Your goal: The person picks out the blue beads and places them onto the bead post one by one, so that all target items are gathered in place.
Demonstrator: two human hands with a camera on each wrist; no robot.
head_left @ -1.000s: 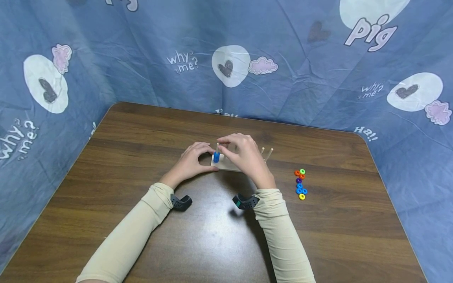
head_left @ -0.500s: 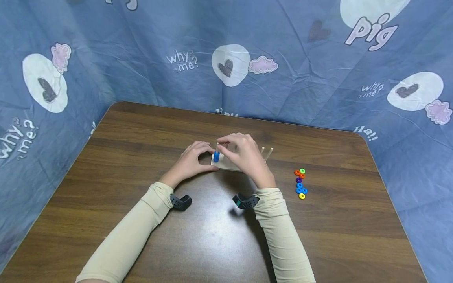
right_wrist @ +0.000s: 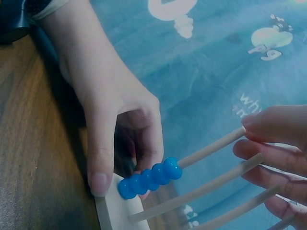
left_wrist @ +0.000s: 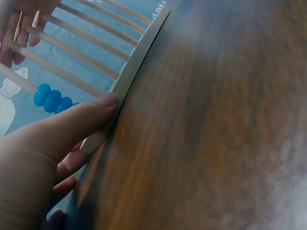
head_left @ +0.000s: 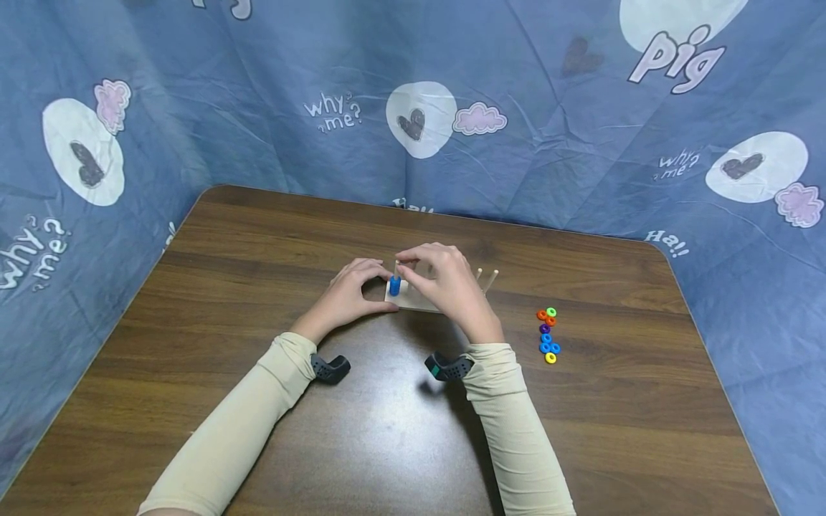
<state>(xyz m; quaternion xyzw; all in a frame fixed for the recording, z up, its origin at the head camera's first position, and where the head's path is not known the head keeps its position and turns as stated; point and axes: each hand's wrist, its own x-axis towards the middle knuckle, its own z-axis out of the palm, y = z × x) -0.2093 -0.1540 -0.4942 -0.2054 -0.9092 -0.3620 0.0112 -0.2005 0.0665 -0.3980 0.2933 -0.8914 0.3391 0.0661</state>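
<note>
A pale wooden peg board [head_left: 419, 304] stands on the table, with a row of upright pegs. Several blue beads [right_wrist: 150, 178] are stacked at the bottom of its leftmost peg [right_wrist: 211, 147]. My left hand [head_left: 348, 292] grips the board's left end, thumb on the near edge and fingers behind. At the top of the beaded peg, my right hand [head_left: 452, 287] pinches the tip with thumb and forefinger. In the left wrist view the other pegs [left_wrist: 76, 52] are bare. From the head view, my right hand hides the middle of the board.
To the right of the board lies a loose group of small rings: green, orange, a purple ring [head_left: 545, 329], several blue ones and a yellow ring [head_left: 551, 358]. The brown wooden table [head_left: 619, 416] ends at a blue printed curtain [head_left: 548, 172] behind.
</note>
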